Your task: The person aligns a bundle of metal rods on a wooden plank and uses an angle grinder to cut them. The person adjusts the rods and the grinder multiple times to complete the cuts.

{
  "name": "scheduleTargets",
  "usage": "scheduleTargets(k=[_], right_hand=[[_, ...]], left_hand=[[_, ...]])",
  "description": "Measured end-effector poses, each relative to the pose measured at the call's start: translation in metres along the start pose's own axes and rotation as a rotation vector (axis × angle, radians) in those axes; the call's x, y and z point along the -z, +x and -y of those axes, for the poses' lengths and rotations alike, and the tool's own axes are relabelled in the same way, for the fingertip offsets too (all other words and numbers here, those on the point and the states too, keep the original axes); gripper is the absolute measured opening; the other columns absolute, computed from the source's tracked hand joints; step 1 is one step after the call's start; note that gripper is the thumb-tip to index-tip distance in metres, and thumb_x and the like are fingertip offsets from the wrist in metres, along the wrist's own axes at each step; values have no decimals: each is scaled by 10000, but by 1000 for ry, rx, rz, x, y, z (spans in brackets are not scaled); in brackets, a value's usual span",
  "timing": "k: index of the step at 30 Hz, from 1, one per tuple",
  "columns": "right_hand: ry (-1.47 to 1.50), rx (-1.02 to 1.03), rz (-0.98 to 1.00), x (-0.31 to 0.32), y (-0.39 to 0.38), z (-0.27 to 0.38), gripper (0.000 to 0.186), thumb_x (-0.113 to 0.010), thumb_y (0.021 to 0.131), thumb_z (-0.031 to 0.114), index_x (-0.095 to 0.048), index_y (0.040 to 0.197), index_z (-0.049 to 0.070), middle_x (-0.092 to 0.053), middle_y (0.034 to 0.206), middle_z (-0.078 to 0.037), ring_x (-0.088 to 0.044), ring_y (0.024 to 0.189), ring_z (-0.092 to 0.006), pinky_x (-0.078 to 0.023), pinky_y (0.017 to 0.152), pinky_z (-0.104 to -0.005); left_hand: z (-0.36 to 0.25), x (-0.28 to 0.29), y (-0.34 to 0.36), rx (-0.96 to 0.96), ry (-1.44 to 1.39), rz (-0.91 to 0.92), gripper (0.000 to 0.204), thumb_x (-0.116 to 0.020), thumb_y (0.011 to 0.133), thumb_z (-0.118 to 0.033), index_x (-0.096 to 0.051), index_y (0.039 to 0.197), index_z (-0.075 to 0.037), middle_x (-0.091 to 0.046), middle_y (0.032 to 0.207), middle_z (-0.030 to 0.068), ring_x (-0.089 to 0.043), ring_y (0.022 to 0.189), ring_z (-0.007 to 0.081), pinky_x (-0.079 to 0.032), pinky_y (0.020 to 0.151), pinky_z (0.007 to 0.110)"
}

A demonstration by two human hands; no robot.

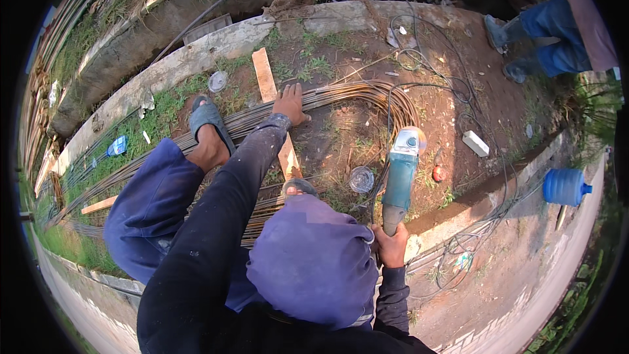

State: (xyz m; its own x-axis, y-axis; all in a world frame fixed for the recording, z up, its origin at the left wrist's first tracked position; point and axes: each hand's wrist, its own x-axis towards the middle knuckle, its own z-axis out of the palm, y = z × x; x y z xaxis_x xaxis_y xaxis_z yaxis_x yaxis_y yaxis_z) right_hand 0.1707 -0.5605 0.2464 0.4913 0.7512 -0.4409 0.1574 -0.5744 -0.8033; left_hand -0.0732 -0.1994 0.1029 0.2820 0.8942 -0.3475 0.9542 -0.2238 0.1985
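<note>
My left hand [290, 103] lies with fingers spread on a bent bundle of rusty steel rods [357, 90], over a wooden plank [264, 75]. My right hand [390, 245] grips the rear of a teal angle grinder [400, 182], whose metal head is at the bend of the bundle; its disc is indistinct. My left foot, in a grey slipper [208, 124], rests by the rods, and the other slipper shows at the plank's lower end. A clear plastic container [362, 179] and a dark cable lie left of the grinder.
A person's legs in blue trousers and boots [553, 52] are at upper right. A blue water jug [562, 187], white block [476, 143] and tangled cables [462, 95] lie on the right. A concrete edge [229, 39] curves behind the rods, with more long rods at far left.
</note>
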Motion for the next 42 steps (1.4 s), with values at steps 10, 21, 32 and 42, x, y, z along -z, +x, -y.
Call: scheduleTargets(k=[10,21,32,42], right_hand=[[-187,-35,139,-25,43,6,373,-774,784,218,-611,1000,-39,-672,859,-149,-653,781,-247,-516,733,-386],[-486,58,174,-92,85,14,535,-755,783,316,-550,1092,-70,-674,862,-317,-671,837,-493,-533,722,-523],[-852,213,106,-139,102,18,551,-788,776,369,-536,1109,10,-690,748,-238,-691,687,-429,-549,638,-533],[-738,192,228,-147,68,15,512,-753,823,322,-475,1106,-1,-710,832,-238,-709,724,-420,-567,661,-517]], left_hand=[[11,-49,40,-121,-93,-253,284,-649,758,-141,-550,995,-21,-670,968,220,-655,955,388,-504,868,479],[20,-35,32,-225,-185,-265,464,-732,741,-208,-541,1098,18,-661,939,207,-647,917,412,-511,842,488],[-86,-16,-97,518,-1851,55,367,-754,888,-252,-624,1069,40,-674,980,96,-658,866,190,-516,770,334],[-98,-40,-138,472,-1881,52,270,-768,831,-135,-628,1034,-25,-661,873,48,-640,741,161,-520,670,324]])
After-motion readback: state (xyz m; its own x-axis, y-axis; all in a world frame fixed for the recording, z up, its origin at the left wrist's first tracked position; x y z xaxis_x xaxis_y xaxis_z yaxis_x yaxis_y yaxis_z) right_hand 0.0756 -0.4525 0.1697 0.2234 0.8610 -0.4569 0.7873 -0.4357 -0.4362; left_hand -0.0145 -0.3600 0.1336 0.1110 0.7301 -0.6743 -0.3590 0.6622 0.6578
